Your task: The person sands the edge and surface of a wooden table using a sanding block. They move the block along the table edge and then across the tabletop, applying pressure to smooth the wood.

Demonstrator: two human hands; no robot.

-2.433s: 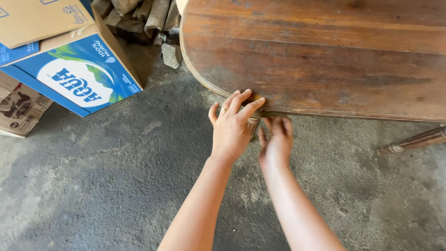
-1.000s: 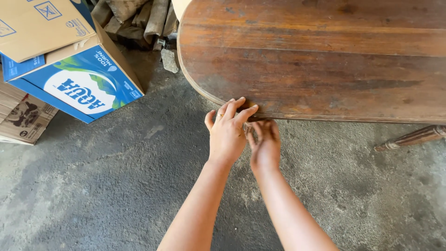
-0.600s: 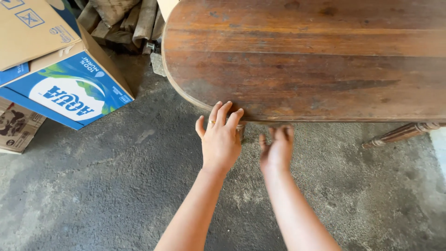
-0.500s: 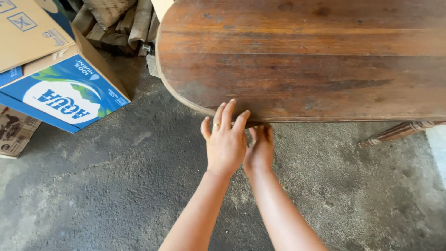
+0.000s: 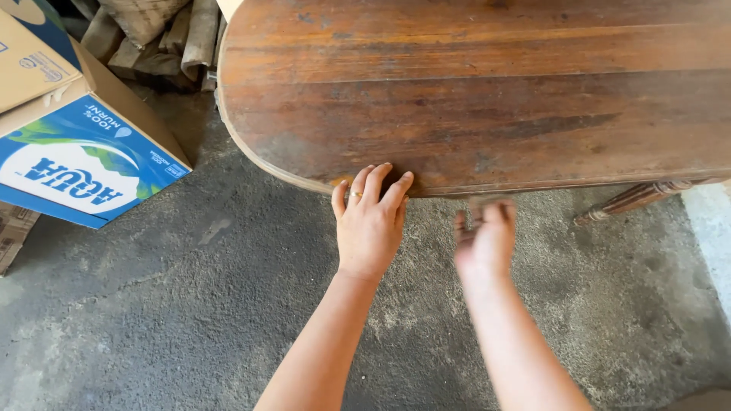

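Note:
A worn brown wooden table (image 5: 487,99) with a rounded end fills the upper part of the head view. My left hand (image 5: 370,221) lies flat with its fingers spread, and the fingertips rest on the table's near edge. A ring shows on one finger. My right hand (image 5: 485,240) is blurred by motion, just below the table's edge and apart from the left hand. Its fingers are spread and I see nothing in it.
A blue and white cardboard box (image 5: 80,164) sits on the grey concrete floor (image 5: 167,304) at the left, with a brown box (image 5: 34,61) on top. Rough wood pieces (image 5: 164,34) lie behind. A turned table leg (image 5: 636,199) shows at the right.
My right hand has moved to the right, away from my left hand, along the table's edge. The left hand stays on the edge. The view has shifted, so the table sits further right.

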